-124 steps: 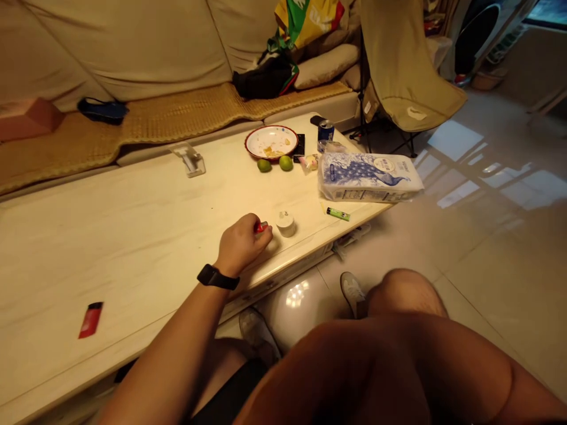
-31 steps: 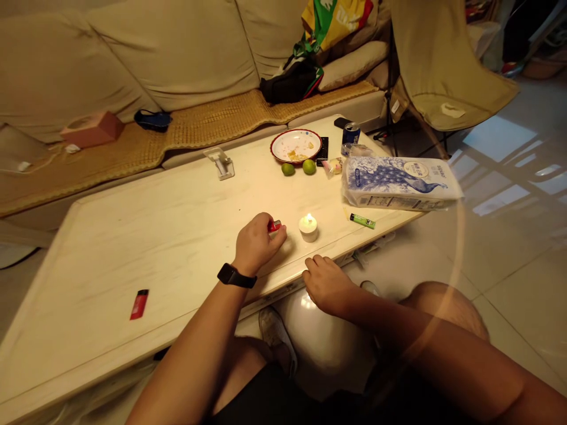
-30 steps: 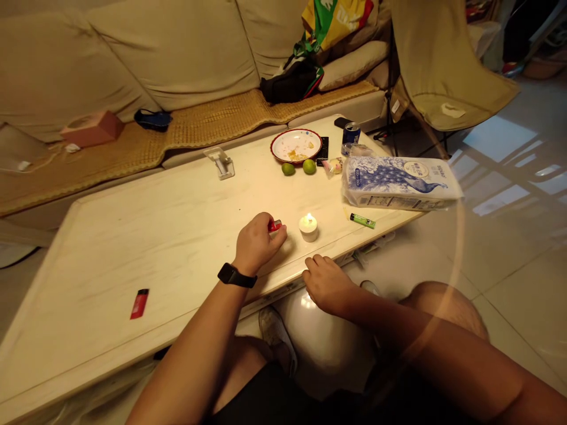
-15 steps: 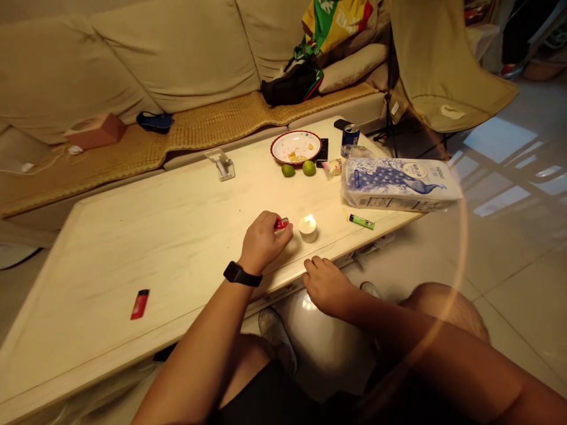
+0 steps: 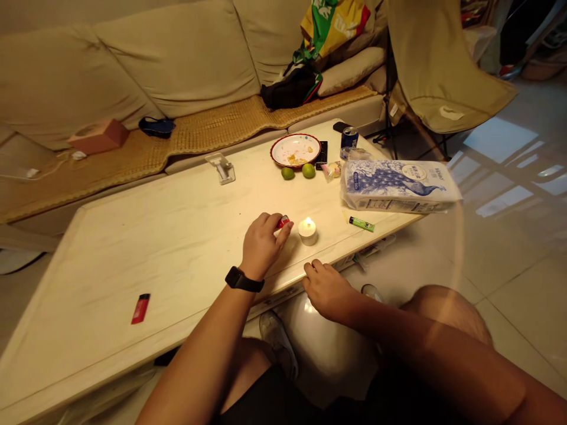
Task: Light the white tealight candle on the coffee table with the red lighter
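Red lighter (image 5: 282, 222) nearer lit candle (image 5: 307, 231)

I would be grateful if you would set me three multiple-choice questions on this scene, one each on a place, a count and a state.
1. Where does the right hand rest?
A. On the sofa
B. At the front edge of the table
C. On the floor

2. How many green limes lie on the table?
A. One
B. Three
C. Two

3. What state is the small white candle in?
A. Lit
B. Unlit
C. On its side

1: B, the hand lies against that edge.
2: C, two sit in front of the plate.
3: A, a flame shows on it, beside the red lighter in the left hand.
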{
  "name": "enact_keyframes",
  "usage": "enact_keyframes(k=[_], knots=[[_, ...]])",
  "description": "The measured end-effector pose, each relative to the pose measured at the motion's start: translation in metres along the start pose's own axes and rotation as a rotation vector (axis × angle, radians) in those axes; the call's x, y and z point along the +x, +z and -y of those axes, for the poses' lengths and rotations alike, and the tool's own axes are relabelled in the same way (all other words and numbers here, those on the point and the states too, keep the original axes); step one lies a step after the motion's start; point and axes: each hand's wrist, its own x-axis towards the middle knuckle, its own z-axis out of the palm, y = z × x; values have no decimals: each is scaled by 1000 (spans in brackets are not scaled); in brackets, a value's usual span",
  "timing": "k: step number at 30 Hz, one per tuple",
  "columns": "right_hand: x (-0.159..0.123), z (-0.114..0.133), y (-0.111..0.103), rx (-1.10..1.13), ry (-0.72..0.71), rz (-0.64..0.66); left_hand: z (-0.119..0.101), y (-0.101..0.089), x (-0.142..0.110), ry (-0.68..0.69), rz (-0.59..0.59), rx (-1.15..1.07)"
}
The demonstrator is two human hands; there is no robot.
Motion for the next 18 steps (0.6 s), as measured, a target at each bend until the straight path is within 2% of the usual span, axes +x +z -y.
enact_keyframes(k=[7, 18], knots=[[1, 0, 7, -2, -1, -1, 4, 5, -2, -12, -23, -56], [1, 0, 10, -7, -8, -44, -3, 7, 0, -9, -27, 86]])
